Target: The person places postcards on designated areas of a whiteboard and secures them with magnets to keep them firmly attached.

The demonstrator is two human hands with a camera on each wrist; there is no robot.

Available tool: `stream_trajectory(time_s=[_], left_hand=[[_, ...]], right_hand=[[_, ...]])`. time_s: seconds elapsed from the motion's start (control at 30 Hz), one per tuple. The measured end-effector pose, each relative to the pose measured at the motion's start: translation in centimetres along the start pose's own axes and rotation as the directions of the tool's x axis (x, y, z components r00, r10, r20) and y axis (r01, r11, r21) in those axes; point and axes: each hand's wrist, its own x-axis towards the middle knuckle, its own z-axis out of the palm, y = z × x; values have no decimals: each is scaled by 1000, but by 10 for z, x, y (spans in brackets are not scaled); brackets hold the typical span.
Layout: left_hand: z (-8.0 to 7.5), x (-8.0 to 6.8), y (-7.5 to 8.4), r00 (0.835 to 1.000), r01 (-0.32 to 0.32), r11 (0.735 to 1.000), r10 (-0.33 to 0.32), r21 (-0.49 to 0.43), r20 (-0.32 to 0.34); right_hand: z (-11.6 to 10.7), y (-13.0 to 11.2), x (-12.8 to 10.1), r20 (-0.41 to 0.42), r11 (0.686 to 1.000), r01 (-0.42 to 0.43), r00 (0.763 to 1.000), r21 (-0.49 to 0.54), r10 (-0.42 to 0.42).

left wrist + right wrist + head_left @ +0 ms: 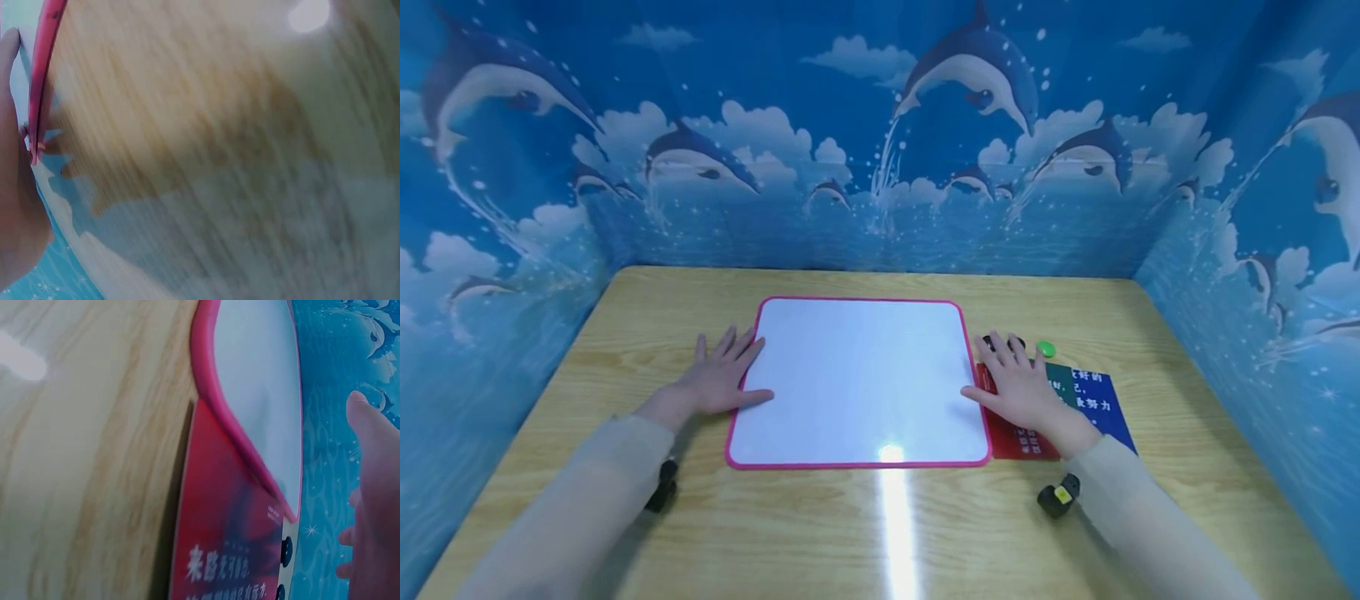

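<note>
Between the two hands, flat on the wooden table (625, 333), lies the whiteboard (857, 379) with its pink rim; it sits at the middle of the table, slightly nearer the far wall than the near edge; its long axis runs left to right, though it is close to square, so the hands flank its two short sides. Left hand (724, 379) lies flat with fingers spread and straight, fingertips over the board's left rim and thumb on the white face near the near-left corner; it holds nothing. Right hand (1018, 383) lies likewise flat and spread, thumb reaching to the board's right rim, palm and fingers resting on the red card (1011, 437) just beside that rim; it too grips nothing; the right wrist view shows the red card (219, 537) tucked against the pink rim (219, 400), apparently slipping a little beneath it. Both hands are about equally near, each touching its own side of the board. Right of the red card lies a blue card (1101, 400) with white characters, a green part showing between them; just beyond the right fingertips sit a green round magnet (1046, 348) and dark round ones (992, 341), partly hidden by the fingers.
</note>
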Motion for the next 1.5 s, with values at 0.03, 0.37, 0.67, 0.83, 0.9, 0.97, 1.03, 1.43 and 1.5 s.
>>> stream_trajectory(time_s=[0.03, 0.37, 0.67, 0.83, 0.9, 0.97, 1.03, 1.43, 1.5], left_hand=[[0, 0, 0, 1000, 0, 1000, 0, -2, 2], [0, -1, 0, 1000, -4, 1000, 4, -7, 4], [2, 0, -2, 1000, -3, 1000, 4, -14, 13], [0, -1, -1, 1000, -7, 1000, 8, -24, 10], [-1, -1, 0, 1000, -5, 1000, 6, -22, 12], [-1, -2, 0, 1000, -4, 1000, 5, -18, 14], [-2, -2, 1, 1000, -4, 1000, 4, -21, 15], [-4, -2, 2, 1000, -10, 1000, 10, -29, 20], [-5, -2, 2, 1000, -7, 1000, 7, -26, 20]], right_hand=[[1, 3, -1, -3, 1000, -4, 1000, -5, 4], [2, 25, -11, 23, 998, -48, 999, 36, 48], [4, 44, -19, 57, 993, -114, 992, 40, 111], [5, 53, -24, 65, 988, -146, 988, 42, 143], [5, 56, -25, 67, 986, -157, 986, 49, 153], [7, 59, -27, 69, 984, -169, 984, 56, 165], [8, 61, -28, 70, 982, -176, 983, 66, 172], [14, 62, -23, 57, 967, -222, 975, 126, 216], [14, 61, -22, 56, 965, -226, 974, 136, 220]])
